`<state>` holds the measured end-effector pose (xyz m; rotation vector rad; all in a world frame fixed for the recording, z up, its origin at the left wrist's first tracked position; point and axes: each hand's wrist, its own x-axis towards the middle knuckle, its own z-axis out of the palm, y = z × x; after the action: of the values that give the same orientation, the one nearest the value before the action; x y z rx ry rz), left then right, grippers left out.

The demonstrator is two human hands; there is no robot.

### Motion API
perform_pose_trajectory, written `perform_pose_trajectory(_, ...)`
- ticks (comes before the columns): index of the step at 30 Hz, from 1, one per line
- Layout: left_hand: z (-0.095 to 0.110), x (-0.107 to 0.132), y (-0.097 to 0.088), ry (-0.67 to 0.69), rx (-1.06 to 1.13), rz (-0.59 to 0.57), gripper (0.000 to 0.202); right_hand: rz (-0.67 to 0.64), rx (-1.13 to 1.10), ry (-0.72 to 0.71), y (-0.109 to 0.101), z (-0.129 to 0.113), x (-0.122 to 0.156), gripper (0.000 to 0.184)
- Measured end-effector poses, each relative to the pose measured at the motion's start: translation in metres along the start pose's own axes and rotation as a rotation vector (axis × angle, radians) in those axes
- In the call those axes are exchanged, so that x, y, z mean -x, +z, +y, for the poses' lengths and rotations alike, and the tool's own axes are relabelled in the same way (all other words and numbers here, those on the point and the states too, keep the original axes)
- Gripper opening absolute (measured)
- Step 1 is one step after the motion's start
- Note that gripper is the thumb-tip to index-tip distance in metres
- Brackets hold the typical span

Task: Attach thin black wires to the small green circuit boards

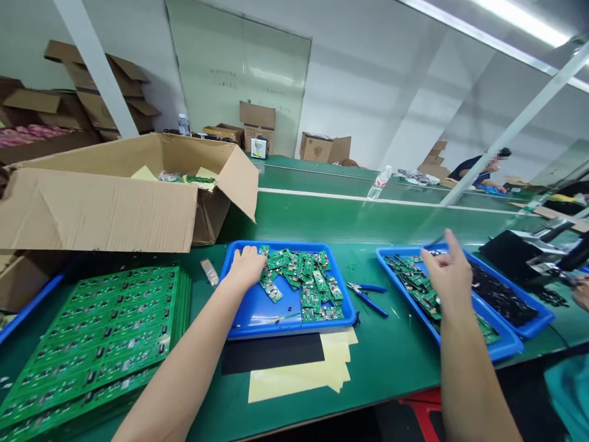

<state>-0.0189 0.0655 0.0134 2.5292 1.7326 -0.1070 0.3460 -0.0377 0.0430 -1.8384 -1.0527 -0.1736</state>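
While the left hand (246, 269) reaches over the left end of the near tray (253, 312), its fingers curl down beside the loose boards (319, 280); whether they pinch one, I cannot tell, as the back of the hand hides the tips. The right hand (447, 277) hangs above the right tray (507, 350), forefinger raised, with a dark sliver (434, 243) by its fingertips – too blurred to name, and I cannot tell if the grip is closed on it.

The boards lie heaped across the near tray's far and right sides, some flat, some overlapping. Each looks light and stiff, likely brittle at the small parts on its face, so the bare long edges are the best hold – thumb one side, finger the other. Smooth faces may slide over one another, and raised parts could snag when one is drawn from the heap.

More boards (416, 283) fill the right tray, beside a third tray (543, 320) of black bits (501, 294). Cutters (373, 288) lie between the near and right trays. Left of the left forearm stand stacked panels (108, 344), which should be heavier as a pile, and behind them a carton (101, 205).
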Motion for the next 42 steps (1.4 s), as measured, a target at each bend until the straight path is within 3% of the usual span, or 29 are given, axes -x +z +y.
perform_pose_trajectory(4,0.002,-0.001,0.006,0.006,0.027,0.018,0.025,-0.513,-0.705,-0.057,0.032,-0.078,0.028,0.076)
perform_pose_trajectory(7,0.004,0.0,0.005,-0.005,0.069,0.066,0.019,-0.689,-0.924,-0.117,0.056,-0.123,0.048,0.053)
perform_pose_trajectory(13,0.002,0.015,-0.029,-0.008,0.271,0.173,0.005,-0.7,-1.155,-0.067,0.084,-0.163,0.072,0.032)
perform_pose_trajectory(15,0.001,0.025,-0.045,0.007,0.405,0.238,0.015,-0.707,-1.127,-0.066,0.087,-0.166,0.078,0.027)
perform_pose_trajectory(17,0.003,0.036,-0.058,0.052,0.95,0.367,0.025,-0.683,-1.071,-0.108,0.089,-0.167,0.081,0.021)
perform_pose_trajectory(19,0.009,0.045,-0.066,0.037,1.299,0.414,0.027,-0.591,-1.022,-0.195,0.09,-0.166,0.082,0.015)
perform_pose_trajectory(22,0.021,0.053,-0.071,0.033,1.503,0.362,0.025,-0.413,-0.956,-0.374,0.088,-0.164,0.08,0.013)
perform_pose_trajectory(24,0.029,0.055,-0.071,0.053,1.591,0.321,0.023,-0.396,-0.979,-0.441,0.087,-0.163,0.077,0.012)
perform_pose_trajectory(29,0.038,0.056,-0.07,0.052,1.618,0.419,0.023,-0.63,-1.155,-0.249,0.085,-0.16,0.073,0.011)
perform_pose_trajectory(31,0.039,0.056,-0.071,0.038,1.558,0.473,0.021,-0.655,-1.138,-0.227,0.084,-0.16,0.073,0.009)
perform_pose_trajectory(33,0.041,0.058,-0.071,0.031,1.471,0.501,0.019,-0.624,-1.083,-0.294,0.081,-0.16,0.074,0.007)
perform_pose_trajectory(38,0.047,0.061,-0.074,0.001,1.271,0.568,0.017,-0.52,-0.877,-0.639,0.073,-0.164,0.079,0.021)
perform_pose_trajectory(42,0.05,0.062,-0.074,0.019,1.17,0.572,0.022,-0.46,-0.774,-0.753,0.073,-0.168,0.08,0.027)
